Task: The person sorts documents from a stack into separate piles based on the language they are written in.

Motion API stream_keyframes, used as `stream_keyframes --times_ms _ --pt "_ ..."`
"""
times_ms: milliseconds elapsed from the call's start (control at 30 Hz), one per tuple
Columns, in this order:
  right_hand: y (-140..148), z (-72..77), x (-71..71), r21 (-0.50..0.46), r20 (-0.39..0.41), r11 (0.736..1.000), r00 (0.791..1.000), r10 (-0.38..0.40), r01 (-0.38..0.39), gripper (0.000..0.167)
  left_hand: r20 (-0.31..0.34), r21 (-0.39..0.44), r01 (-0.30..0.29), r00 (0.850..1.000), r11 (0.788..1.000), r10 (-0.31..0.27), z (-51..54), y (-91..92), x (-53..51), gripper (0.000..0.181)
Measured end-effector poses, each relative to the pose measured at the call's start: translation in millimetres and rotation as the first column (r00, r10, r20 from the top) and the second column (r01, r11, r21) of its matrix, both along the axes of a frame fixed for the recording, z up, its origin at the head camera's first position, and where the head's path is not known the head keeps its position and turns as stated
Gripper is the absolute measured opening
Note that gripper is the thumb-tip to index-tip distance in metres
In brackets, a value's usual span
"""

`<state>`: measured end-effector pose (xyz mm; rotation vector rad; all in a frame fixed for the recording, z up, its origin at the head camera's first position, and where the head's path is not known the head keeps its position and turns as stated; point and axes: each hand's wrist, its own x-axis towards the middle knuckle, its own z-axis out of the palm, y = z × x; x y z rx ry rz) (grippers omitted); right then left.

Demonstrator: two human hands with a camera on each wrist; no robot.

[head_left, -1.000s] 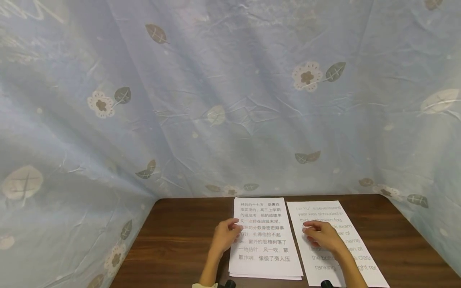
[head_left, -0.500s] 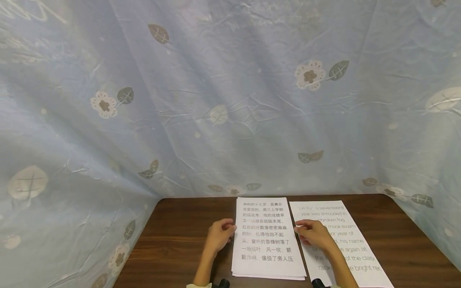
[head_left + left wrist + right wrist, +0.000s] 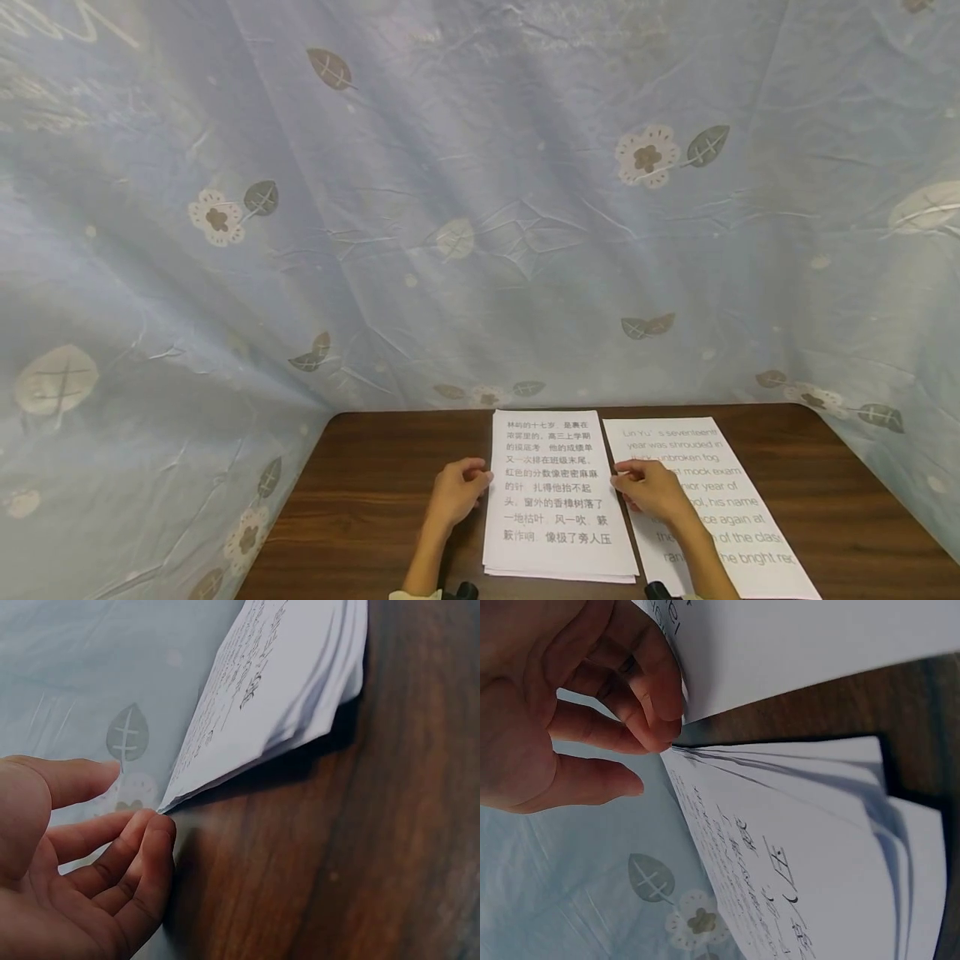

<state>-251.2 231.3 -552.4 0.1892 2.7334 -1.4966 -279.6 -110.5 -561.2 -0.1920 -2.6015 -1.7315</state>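
head view is showing the stack [image 3: 558, 500] lying on the table [image 3: 360, 492], its six o'clock edge sitting slightly uneven; light, equal pressure is likely serving best, as pushing harder could be buckling it. the left hand [image 3: 454, 490] is resting at its nine o'clock, the right hand [image 3: 651, 490] at its three, fingers loosely bent and touching its edges, thumbs standing apart, neither gripping anything.

From here I see a dark brown wood-grain tabletop [image 3: 375, 475] carrying a stack of paper [image 3: 558, 504] printed in Chinese, and just right of it, white paper with English print [image 3: 726, 510].
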Motion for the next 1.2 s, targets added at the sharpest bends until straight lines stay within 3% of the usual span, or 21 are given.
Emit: stream_keyframes --times_ms 200,367,500,967,1200 --pt "-1.5 1.4 -0.2 0.009 0.004 1.000 1.000 0.007 -0.007 0.038 -0.046 -0.088 -0.013 0.999 0.996 0.009 0.5 3.2 -0.9 0.039" --pt "-1.0 -2.7 -0.1 0.014 -0.008 1.000 1.000 0.004 -0.004 0.034 -0.104 -0.211 -0.044 0.994 0.976 0.022 -2.4 6.4 -2.1 0.036" --pt "-0.5 -6.0 -0.3 0.033 -0.024 0.999 1.000 0.011 -0.010 0.033 -0.112 -0.248 -0.057 0.993 0.967 0.029 -3.5 8.0 -1.8 0.034" --pt "0.0 -3.3 0.6 0.078 -0.053 0.996 0.997 0.047 -0.043 0.031 -0.097 -0.276 -0.066 0.994 0.959 0.041 -3.0 11.5 -0.5 0.031" --pt "-1.4 -2.3 1.9 0.071 -0.045 0.997 0.998 0.038 -0.035 0.029 -0.117 -0.274 -0.050 0.993 0.960 0.018 -3.5 11.1 0.2 0.030"
